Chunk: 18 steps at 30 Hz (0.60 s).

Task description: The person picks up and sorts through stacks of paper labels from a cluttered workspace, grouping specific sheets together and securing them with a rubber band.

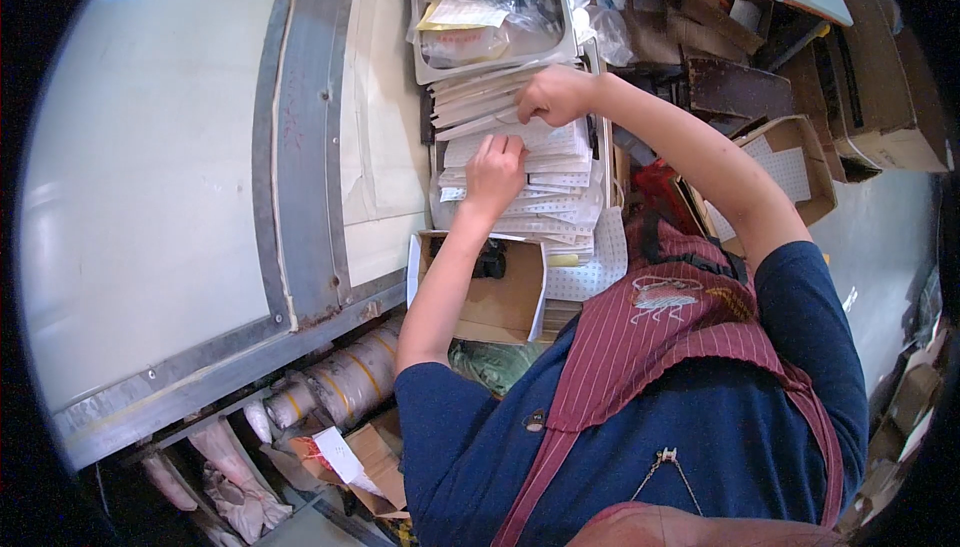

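Observation:
A long row of white paper sheets (555,187) in overlapping bundles, many with printed patterns, lies in front of me. My left hand (497,175) is closed on it, fingers curled and thumb side at the edge of a white sheet. A little farther away and to the right, my right hand (556,97) bends down with its fingers pinched together at the papers. A pale sheet (505,129) shows between the two hands. My fingertips are partly hidden, so how many sheets they grip does not show.
Beyond the papers stands a metal tray (428,73) of plastic bags. An open cardboard box (490,317) with a black object is below my left forearm. To the left runs a broad white surface (160,147) with a metal strip (305,127). Cardboard boxes (890,77) stand at right.

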Each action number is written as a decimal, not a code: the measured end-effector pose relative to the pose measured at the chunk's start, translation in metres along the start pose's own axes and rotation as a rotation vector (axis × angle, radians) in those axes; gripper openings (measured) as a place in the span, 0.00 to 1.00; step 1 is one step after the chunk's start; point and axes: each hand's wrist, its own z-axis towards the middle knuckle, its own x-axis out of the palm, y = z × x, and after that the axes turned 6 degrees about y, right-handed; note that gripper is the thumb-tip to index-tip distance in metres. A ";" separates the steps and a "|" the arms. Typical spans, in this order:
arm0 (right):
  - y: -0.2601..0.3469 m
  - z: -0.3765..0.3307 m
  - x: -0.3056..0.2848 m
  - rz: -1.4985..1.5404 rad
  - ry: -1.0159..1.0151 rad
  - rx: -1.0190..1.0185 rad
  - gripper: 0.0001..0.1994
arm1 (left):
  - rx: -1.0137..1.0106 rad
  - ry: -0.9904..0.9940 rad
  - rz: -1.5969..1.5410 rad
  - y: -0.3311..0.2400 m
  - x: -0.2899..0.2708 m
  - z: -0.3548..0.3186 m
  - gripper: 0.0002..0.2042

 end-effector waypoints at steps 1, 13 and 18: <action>0.000 -0.002 0.001 -0.004 -0.002 0.001 0.14 | 0.004 0.015 -0.002 -0.001 -0.001 0.001 0.04; 0.045 -0.087 -0.004 0.711 -0.237 0.263 0.13 | -0.431 -0.047 -0.781 -0.013 -0.057 0.005 0.10; 0.038 -0.208 0.026 0.937 -0.602 0.673 0.10 | -0.577 -0.125 -1.031 -0.013 -0.070 0.016 0.16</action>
